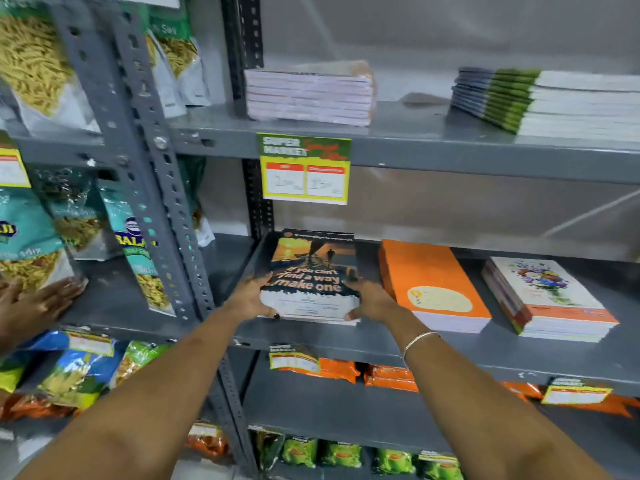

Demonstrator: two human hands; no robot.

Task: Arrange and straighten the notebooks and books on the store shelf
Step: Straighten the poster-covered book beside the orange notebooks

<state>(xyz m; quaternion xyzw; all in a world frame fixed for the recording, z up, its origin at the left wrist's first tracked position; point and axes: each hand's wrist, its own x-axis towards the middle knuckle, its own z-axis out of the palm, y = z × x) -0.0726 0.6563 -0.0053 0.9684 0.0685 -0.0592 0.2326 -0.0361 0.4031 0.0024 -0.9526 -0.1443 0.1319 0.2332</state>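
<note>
A stack of notebooks with a sunset cover (313, 268) lies at the left end of the middle grey shelf (381, 344). My left hand (251, 296) grips its left front corner and my right hand (372, 301) grips its right front corner. To its right lie an orange-covered stack (429, 278) and a flower-covered stack (550, 296). On the shelf above sit a plastic-wrapped pale stack (310, 95) and a green-spined stack (540, 102), which is skewed.
A yellow price tag (304, 168) hangs from the upper shelf edge above the sunset stack. A perforated steel upright (166, 188) divides off snack bags (135, 247) on the left, where another person's hand (38, 299) rests. Orange and green packets fill the lower shelves.
</note>
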